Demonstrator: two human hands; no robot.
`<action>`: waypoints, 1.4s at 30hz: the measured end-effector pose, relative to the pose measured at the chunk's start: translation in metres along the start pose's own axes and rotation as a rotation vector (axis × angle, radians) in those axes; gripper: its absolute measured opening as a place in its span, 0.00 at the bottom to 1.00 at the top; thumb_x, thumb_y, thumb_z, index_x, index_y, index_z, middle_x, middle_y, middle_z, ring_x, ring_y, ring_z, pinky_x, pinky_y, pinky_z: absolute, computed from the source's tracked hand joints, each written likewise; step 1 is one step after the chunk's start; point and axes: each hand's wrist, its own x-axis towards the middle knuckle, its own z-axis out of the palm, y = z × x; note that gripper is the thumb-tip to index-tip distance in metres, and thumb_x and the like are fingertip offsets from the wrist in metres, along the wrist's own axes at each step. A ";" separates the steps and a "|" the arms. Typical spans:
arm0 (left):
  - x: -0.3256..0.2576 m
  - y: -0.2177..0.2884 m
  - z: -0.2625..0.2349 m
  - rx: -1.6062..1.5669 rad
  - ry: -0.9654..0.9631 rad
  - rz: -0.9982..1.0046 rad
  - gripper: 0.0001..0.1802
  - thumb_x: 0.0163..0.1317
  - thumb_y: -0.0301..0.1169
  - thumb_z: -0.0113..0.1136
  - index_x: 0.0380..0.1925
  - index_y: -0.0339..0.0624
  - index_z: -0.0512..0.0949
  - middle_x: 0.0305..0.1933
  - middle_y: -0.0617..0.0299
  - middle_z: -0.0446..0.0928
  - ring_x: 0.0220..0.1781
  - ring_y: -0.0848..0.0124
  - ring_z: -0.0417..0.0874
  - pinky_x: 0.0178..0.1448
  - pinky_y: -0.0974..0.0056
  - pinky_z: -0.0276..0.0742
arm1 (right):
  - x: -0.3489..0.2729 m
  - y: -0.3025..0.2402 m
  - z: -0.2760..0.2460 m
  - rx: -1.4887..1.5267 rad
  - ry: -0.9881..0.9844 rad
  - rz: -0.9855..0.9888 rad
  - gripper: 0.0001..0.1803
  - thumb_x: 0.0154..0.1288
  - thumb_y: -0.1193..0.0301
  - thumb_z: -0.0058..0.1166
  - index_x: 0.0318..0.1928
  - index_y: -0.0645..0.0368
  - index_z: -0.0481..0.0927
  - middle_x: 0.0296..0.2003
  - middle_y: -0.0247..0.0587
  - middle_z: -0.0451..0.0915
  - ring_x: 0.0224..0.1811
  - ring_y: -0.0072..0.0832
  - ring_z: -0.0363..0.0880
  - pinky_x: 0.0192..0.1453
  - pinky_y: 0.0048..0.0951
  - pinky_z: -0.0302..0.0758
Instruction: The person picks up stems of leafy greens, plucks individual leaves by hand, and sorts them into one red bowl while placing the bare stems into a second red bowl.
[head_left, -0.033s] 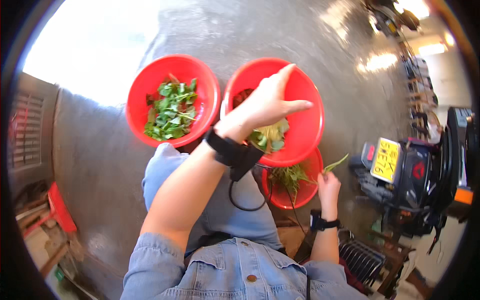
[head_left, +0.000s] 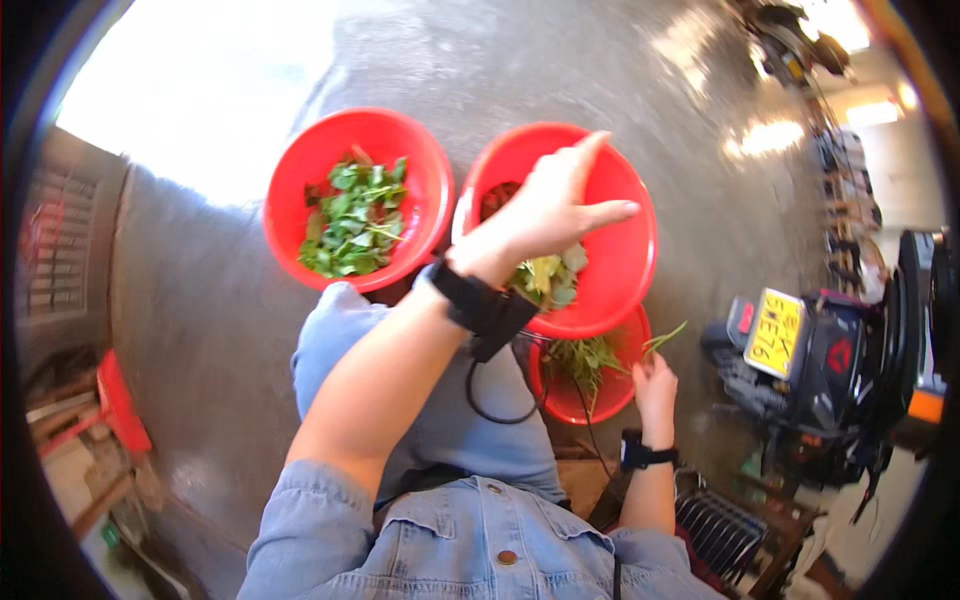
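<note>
Your left hand (head_left: 555, 205) is over the middle red bowl (head_left: 618, 262), with the thumb and fingers spread apart. Under it you can see some pale and green leaves (head_left: 556, 280), and your hand hides part of the bowl. On the left is another red bowl (head_left: 300, 160) with a pile of cut green leaves (head_left: 352, 225). Your right hand (head_left: 656, 392) pinches a green stem (head_left: 664, 340) at the side of a smaller red bowl (head_left: 632, 345). That bowl has thin green stalks (head_left: 585, 358) in it, and the middle bowl covers part of it. A dark scooter (head_left: 835, 360) stands on your right.
</note>
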 end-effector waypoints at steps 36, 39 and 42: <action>-0.109 -0.004 -0.235 -0.685 1.154 -0.227 0.11 0.59 0.24 0.51 0.42 0.33 0.74 0.27 0.61 0.76 0.21 0.79 0.72 0.26 0.77 0.64 | 0.149 -0.342 0.404 0.085 -0.584 -0.474 0.22 0.56 0.66 0.50 0.53 0.57 0.73 0.42 0.58 0.77 0.45 0.47 0.77 0.51 0.40 0.73; -0.121 -0.005 -0.244 -0.663 1.189 -0.243 0.11 0.59 0.24 0.51 0.41 0.32 0.75 0.27 0.61 0.75 0.21 0.79 0.72 0.26 0.76 0.65 | 0.129 -0.361 0.391 0.037 -0.233 -0.316 0.25 0.54 0.67 0.52 0.55 0.55 0.70 0.47 0.54 0.68 0.42 0.48 0.76 0.47 0.45 0.74; -0.110 -0.007 -0.238 -0.670 1.176 -0.219 0.10 0.60 0.24 0.51 0.41 0.32 0.75 0.27 0.61 0.75 0.21 0.78 0.72 0.26 0.76 0.67 | 0.199 -0.299 0.407 -0.021 -0.229 -0.494 0.29 0.56 0.62 0.50 0.59 0.55 0.67 0.53 0.63 0.69 0.53 0.52 0.71 0.58 0.41 0.68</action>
